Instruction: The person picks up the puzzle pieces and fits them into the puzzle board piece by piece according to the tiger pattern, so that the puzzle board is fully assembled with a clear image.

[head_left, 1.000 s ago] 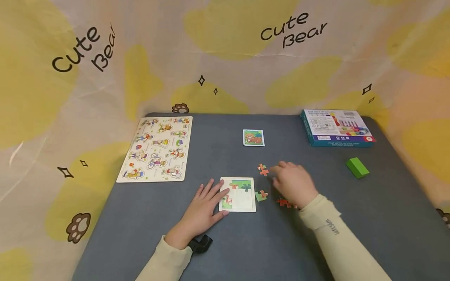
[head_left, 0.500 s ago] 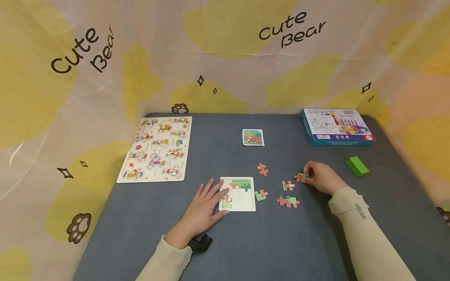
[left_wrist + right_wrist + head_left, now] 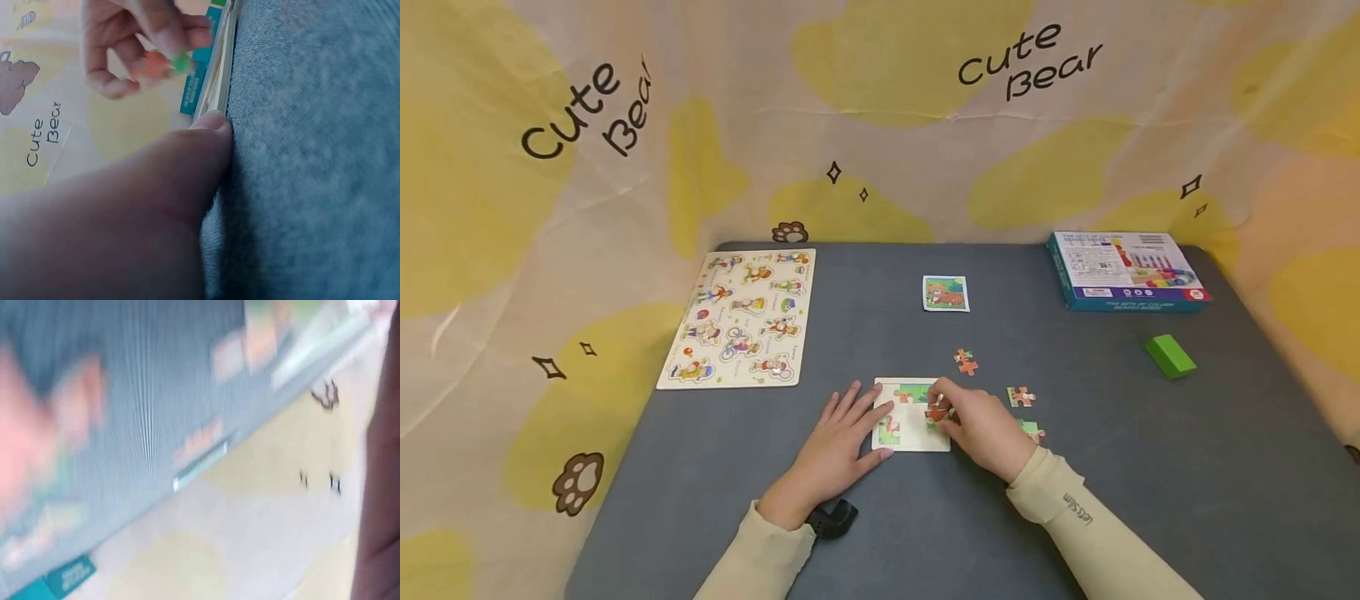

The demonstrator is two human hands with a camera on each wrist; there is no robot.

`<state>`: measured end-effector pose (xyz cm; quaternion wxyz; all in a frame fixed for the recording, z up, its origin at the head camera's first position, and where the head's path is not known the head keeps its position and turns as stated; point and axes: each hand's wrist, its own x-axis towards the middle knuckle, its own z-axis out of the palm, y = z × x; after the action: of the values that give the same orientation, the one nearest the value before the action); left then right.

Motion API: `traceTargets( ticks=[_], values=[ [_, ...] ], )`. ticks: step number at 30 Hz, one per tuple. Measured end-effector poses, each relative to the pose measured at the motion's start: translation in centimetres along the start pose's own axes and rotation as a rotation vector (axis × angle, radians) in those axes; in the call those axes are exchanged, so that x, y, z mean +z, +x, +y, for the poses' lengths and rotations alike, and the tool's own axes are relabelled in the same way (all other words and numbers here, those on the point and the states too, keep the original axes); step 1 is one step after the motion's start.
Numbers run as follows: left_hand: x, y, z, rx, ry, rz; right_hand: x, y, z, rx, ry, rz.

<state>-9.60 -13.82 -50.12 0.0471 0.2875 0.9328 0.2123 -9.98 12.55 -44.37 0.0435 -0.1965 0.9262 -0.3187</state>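
My left hand (image 3: 831, 450) lies with spread, straight fingers over the left side of a small white puzzle tray (image 3: 913, 442). In the left wrist view its thumb (image 3: 209, 125) presses the tray's edge. A strip of green jigsaw pieces (image 3: 914, 392) sits along the tray's top, and another piece (image 3: 889, 432) fills the lower left corner. Between thumb and fingertips, my right hand (image 3: 988, 423) pinches an orange and green jigsaw piece (image 3: 936, 414) above the tray's right side. The left wrist view shows this piece (image 3: 153, 64) raised over the tray. The right wrist view is blurred.
Loose jigsaw pieces lie right of the tray: an orange one (image 3: 966, 362), another (image 3: 1021, 397), and some (image 3: 1032, 430) partly behind the right hand. Farther out are a picture card (image 3: 946, 293), a blue box (image 3: 1127, 275), a green block (image 3: 1170, 357) and a character puzzle board (image 3: 737, 321).
My right hand moved right from the loose pieces, pinched a jigsaw piece at the right, then carried it left over the tray. The left hand stayed in place on the tray.
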Motion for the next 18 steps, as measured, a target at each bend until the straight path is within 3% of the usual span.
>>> traceTargets(
  ticks=[3,14,18],
  values=[
    [0.3,0.1,0.0,-0.001,-0.006,-0.007,1.4,-0.4,-0.3,-0.016,-0.045,0.015],
    [0.2,-0.1,-0.1,0.016,0.009,0.021,3.2,-0.7,-0.4,-0.02,-0.2,0.173],
    [0.3,0.2,-0.2,0.021,0.013,0.028,3.5,-0.9,-0.4,-0.008,-0.307,0.165]
  ],
)
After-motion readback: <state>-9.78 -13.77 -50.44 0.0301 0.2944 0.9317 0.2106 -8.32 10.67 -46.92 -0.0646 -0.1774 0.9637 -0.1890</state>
